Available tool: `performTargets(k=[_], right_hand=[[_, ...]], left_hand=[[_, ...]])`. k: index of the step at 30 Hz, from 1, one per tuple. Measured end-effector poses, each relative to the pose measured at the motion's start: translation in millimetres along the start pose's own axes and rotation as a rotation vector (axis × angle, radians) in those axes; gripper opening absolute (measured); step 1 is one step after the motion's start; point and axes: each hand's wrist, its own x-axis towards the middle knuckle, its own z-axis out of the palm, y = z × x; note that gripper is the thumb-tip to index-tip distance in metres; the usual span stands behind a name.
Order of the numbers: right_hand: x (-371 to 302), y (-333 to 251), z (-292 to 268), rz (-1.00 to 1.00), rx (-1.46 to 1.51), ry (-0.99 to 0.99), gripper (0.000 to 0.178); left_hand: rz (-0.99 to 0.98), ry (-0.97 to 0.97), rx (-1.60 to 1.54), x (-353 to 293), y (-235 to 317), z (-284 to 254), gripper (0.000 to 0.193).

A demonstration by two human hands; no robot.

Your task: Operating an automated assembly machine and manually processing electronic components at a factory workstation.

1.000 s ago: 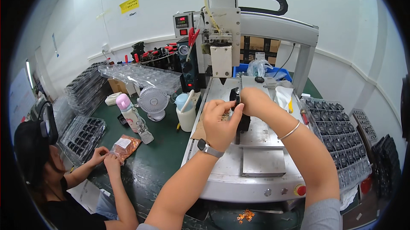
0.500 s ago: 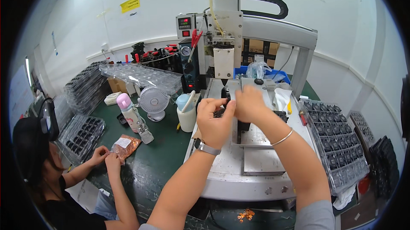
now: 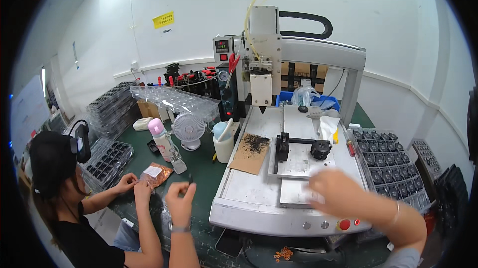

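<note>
The thumb and forefinger of the left hand (image 3: 180, 203) are pinching a small dark piece (image 3: 190, 176), which is sticking up between the tips, and this hand is hanging over the green table (image 3: 203, 178), to the left of the white machine (image 3: 279, 215). The right hand (image 3: 332, 192) is appearing blurred, so I cannot tell whether its fingers are pressing together or holding something; in this view it is covering a part of the lower metal plate (image 3: 294, 191). Behind this hand, a black round part (image 3: 320, 150) is sitting near the right end of a black bar (image 3: 303, 141), while a black holder (image 3: 283, 147) is standing at the left end. On the left side of the machine bed, a brown cardboard (image 3: 247, 162) is lying with black crumbs (image 3: 256, 143) over its upper half. Farther left, a white container (image 3: 223, 149), a fan (image 3: 188, 128) and a pink-capped bottle (image 3: 162, 143) are standing, and a co-worker's hands (image 3: 128, 182) are handling a bag (image 3: 159, 177) of copper-coloured pieces. To the right, a clear tray (image 3: 418, 203) is carrying rows of black parts, and below the machine's front, small orange pieces (image 3: 284, 254) are lying together
</note>
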Motion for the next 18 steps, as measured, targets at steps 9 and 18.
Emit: performTargets(k=[9,18], right_hand=[[-109.0,-67.9,112.7,0.282,-0.293,0.177,0.064],[-86.4,-75.8,142.2,0.488,-0.283,0.466,0.054]], left_hand=[[0.01,-0.56,0.833,-27.6,-26.0,-22.8,0.023],[0.578,-0.445,0.163,55.6,153.5,123.6,0.021]])
